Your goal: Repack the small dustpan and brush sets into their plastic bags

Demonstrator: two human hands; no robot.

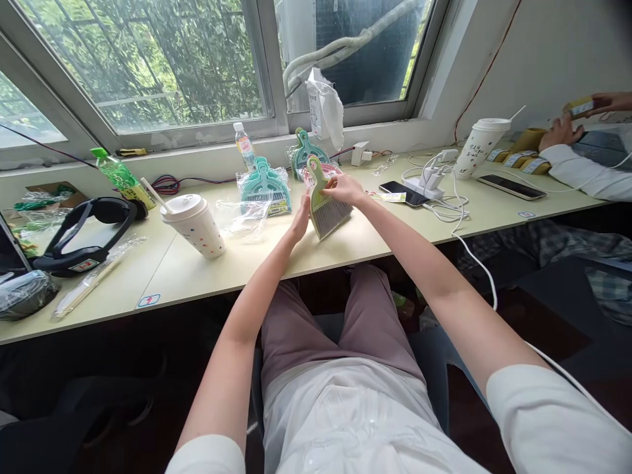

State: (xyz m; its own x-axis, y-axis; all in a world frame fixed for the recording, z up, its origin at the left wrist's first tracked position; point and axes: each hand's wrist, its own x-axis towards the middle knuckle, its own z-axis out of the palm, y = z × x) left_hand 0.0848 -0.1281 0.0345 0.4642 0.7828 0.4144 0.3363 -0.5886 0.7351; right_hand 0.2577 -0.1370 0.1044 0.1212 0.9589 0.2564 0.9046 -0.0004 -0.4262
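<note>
A small hand brush (326, 209) with a pale green handle and grey bristles stands tilted on the cream desk (257, 260). My right hand (344, 189) is closed on its handle and upper body. My left hand (299, 220) lies flat with fingers stretched against the brush's left side. Just behind are teal brush-and-dustpan sets in clear wrapping (265, 189) and another teal set (307, 153). A pink piece (326, 172) shows behind the brush.
A dotted paper cup with straw (196, 226), empty clear wrappers (239, 218), headphones (83, 237), two bottles (121, 176), a power strip with white cables (432, 184), phones (402, 193) and a tall cup (478, 148) are on the desk. Another person's hands (560, 135) work at the right.
</note>
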